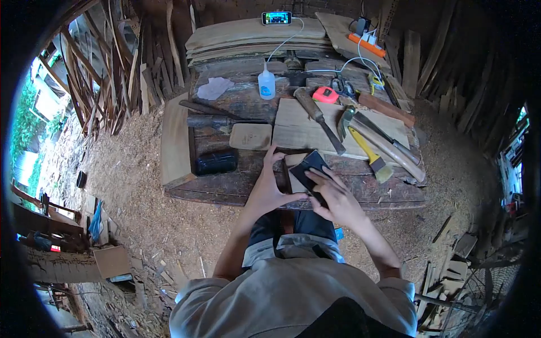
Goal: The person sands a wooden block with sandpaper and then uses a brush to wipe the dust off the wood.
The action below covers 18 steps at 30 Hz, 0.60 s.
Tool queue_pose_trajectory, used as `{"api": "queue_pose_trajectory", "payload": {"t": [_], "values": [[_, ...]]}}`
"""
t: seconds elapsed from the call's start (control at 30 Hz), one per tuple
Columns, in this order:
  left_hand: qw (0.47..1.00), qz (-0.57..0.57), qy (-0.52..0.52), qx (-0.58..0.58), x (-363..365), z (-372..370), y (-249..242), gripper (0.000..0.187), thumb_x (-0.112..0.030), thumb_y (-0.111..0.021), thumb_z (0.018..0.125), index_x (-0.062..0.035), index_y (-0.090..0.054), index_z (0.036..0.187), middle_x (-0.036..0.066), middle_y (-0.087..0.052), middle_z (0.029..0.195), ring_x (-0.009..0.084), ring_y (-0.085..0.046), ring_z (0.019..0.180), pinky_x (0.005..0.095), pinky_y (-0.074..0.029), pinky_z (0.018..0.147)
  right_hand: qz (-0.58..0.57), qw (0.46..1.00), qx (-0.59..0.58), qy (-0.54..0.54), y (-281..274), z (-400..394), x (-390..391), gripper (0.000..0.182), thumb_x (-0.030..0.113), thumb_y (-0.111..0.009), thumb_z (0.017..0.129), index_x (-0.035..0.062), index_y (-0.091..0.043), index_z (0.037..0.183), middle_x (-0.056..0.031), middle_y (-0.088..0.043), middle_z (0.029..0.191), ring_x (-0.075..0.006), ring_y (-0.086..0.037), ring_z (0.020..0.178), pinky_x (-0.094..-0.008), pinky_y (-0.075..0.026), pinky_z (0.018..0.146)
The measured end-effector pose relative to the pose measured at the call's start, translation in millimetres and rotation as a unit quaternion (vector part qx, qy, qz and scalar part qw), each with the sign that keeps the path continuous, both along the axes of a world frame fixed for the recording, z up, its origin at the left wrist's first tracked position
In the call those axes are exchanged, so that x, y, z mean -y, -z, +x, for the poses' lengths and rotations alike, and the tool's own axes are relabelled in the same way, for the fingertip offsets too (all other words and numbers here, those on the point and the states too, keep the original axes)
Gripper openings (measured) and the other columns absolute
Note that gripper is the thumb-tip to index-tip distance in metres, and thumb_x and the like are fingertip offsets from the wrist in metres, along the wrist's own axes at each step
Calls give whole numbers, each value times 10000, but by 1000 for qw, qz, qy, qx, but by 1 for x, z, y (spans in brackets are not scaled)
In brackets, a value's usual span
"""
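A small wooden block [295,184] lies at the front edge of the workbench, partly under a dark sheet [311,169] that looks like sandpaper. My left hand [271,183] braces the block's left side, thumb and forefinger spread around its ends. On the sheet, my right hand [335,194] presses it against the block with bent fingers. A flat wooden piece [251,136] with rounded corners is just beyond my left hand. Right of the block lie a yellow-handled brush [365,145] and a chisel [320,118] resting on a pale board [293,130].
Around the workbench [225,194] top are a black object [216,162], a glue bottle [266,84], a red tape measure [326,94], a hammer [383,143] and scissors [342,87]. A phone [276,18] stands on stacked planks [253,39] at the back.
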<state>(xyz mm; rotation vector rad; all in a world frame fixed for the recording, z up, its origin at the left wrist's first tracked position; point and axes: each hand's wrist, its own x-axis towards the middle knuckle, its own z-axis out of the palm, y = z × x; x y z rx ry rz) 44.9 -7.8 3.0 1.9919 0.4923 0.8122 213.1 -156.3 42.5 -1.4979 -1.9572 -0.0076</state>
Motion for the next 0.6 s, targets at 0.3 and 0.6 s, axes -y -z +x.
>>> {"api": "queue_pose_trajectory", "payload": {"t": [0.3,0.6], "values": [[1000,13,-5,-6,0,-1,-2,1360,-316,-958,566,-35,-60,1548,239,-460,1336,348,-478,1278,421,-397,1074,-40,992,117,13,-1,-2,-27,479,176,-586,915,-9,-524,1353,-162,-509,1429,-303,-412,1392,-484,-248,1189],[999,27,3,-16,-6,2,2,1335,-280,-964,540,-35,-104,1532,220,-486,1303,336,-504,1246,414,-406,1066,-54,997,26,48,9,-17,-27,419,123,-590,929,-18,-557,1322,-148,-534,1415,-315,-424,1384,-497,-262,1183]]}}
